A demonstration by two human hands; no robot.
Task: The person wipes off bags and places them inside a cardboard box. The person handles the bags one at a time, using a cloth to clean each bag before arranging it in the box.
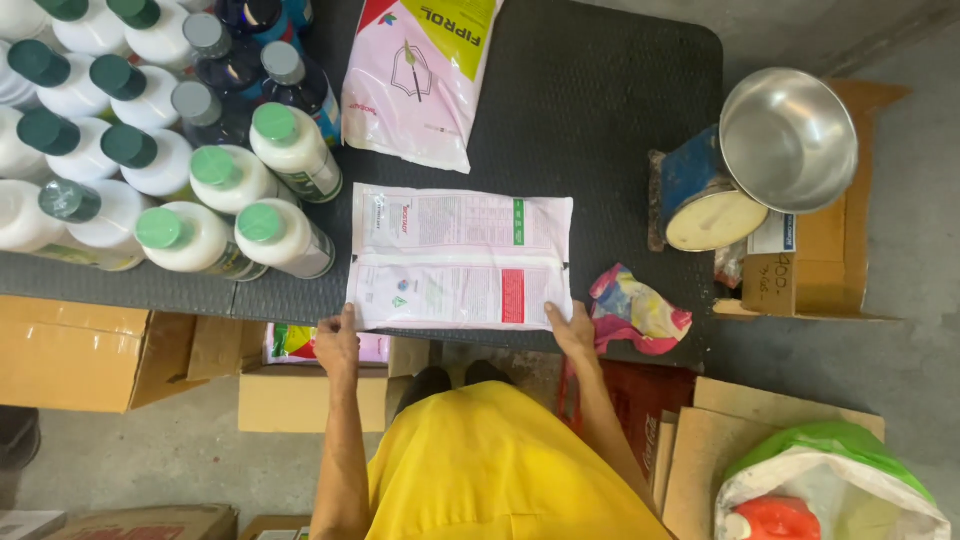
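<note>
At the six o'clock edge of the dark bench (620, 150), both hands grip a flat white pouch (462, 262), left hand (337, 345) at its seven o'clock corner, right hand (574, 330) at five, with green-capped white bottles (240, 205) at nine and a crumpled rag (638, 310) at three.
</note>
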